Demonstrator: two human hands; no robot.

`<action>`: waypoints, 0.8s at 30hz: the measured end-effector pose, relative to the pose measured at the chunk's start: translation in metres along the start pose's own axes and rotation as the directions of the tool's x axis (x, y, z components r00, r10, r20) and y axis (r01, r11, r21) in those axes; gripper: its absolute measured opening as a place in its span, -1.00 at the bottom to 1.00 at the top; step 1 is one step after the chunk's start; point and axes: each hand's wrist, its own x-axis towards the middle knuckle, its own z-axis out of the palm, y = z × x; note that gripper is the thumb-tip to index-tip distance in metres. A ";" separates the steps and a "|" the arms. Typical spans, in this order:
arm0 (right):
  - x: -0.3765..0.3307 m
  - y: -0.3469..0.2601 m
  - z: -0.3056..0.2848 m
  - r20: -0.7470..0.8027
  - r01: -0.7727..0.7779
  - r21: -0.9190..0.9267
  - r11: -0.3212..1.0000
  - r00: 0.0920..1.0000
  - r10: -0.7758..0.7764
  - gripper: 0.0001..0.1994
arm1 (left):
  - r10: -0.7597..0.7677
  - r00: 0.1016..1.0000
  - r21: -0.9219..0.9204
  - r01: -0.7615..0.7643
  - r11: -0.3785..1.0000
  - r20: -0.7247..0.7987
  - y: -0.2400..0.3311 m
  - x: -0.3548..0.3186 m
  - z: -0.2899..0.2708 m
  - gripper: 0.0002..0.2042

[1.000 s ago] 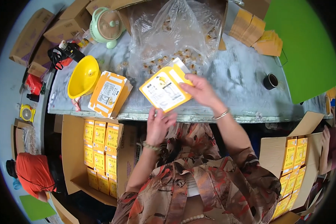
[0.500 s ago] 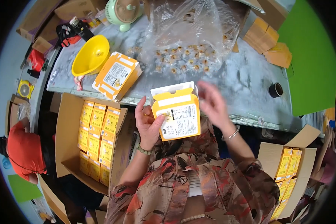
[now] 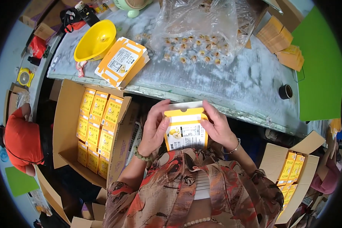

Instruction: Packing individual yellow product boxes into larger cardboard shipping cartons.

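Between my two hands is a yellow and white carton (image 3: 186, 131), held close to my body just below the table's front edge. Its white top flap stands up at the far side, with a yellow notched flap in front of it. My left hand (image 3: 155, 127) grips the left side, thumb on the printed face. On the opposite side my right hand (image 3: 219, 127) is closed round the edge, its thumb also on the front. The carton's lower end is hidden by my patterned shirt.
On the table (image 3: 231, 81) lie a stack of flat cartons (image 3: 121, 60), a yellow basin (image 3: 97, 40), a clear bag (image 3: 197, 26) with small wrapped pieces and a dark cup (image 3: 285, 91). Cardboard boxes of packed yellow cartons stand left (image 3: 119, 152) and right (image 3: 306, 190). Another person (image 3: 22, 138) is at far left.
My right hand, blurred and apart from the carton before, now grips its right side. The carton has come down toward my body, and its top flaps have tilted.
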 end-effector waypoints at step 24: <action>-0.002 -0.004 0.006 0.001 0.006 0.550 0.835 1.000 -0.008 -0.69 | -0.026 0.983 -0.046 0.035 0.998 0.184 0.000 -0.015 -0.013 -0.66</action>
